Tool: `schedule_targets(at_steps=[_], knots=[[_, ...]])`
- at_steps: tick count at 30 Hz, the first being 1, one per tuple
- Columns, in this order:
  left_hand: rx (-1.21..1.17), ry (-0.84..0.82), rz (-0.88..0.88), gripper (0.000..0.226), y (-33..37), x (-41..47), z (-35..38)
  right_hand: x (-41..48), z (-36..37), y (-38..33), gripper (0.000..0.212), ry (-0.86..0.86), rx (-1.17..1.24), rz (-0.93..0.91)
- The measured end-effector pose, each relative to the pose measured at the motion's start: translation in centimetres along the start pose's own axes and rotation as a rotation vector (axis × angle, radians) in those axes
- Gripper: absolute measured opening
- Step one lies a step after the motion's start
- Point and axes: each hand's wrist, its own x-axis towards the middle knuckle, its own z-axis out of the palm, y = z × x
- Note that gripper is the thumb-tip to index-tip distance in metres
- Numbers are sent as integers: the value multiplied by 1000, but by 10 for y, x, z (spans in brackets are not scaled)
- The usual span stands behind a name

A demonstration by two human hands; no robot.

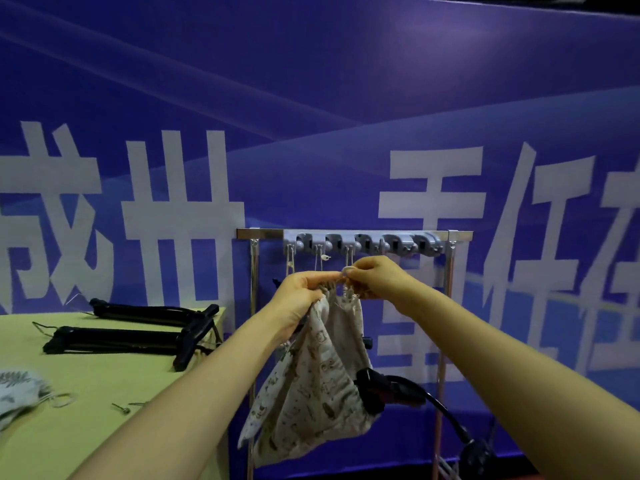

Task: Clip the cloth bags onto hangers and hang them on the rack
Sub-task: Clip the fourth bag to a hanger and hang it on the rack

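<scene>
Head view, read from left to right. At the far left edge, a leaf-printed cloth bag (17, 389) lies on the yellow-green surface (104, 427), with a drawstring loop and a few small metal pieces just beside it. Farther back on the same surface lie two black clip hangers (131, 327), one behind the other, their bars running roughly parallel and their ends near the surface's right edge. Right of the surface stands a metal rack (353, 234) whose top bar carries a grey holder strip (363, 242) with a row of clamps and small hooks; cords hang from several of these hooks. In front of the rack, the left hand (301, 299) is closed around the gathered mouth of a cream cloth bag with small printed figures (311, 393), thumb and forefinger pinching the top edge; the bag hangs below the hand in loose folds, well clear of the surface. The right hand (377, 277) meets the left at the bag's mouth, its fingertips pinched on the drawstring just below the holder strip; whether the cord already sits on a hook cannot be told. A black hanger clip (375, 389) grips the bag's lower right corner, and a dark curved piece extends from it toward the lower right. Behind everything hangs a blue banner (346, 98) with large white characters.
</scene>
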Motion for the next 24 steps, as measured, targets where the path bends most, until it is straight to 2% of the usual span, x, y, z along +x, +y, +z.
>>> schedule_targets(at_steps=[3,6,8,11,15,18,22,24], knots=[[-25,-38,11,54,-1,-3,16,-7,-11,-2,18,-54,103,48],[-33,-74,33,50,-4,-3,29,-14,-20,-8,27,-55,291,131],[-22,-64,33,41,-7,-1,36,-18,-23,-11,33,-68,330,135],[28,-45,21,28,-7,1,49,-19,-24,-15,35,-40,251,125],[133,-34,-17,15,-7,3,59,-22,-20,-23,27,22,104,140],[216,-51,-71,25,-10,0,72,-24,-21,-28,31,41,46,185],[95,-121,-180,23,-13,-6,95,-23,-27,-37,34,35,-36,201],[65,-106,-181,26,-14,-8,100,-22,-33,-36,33,51,-66,188]])
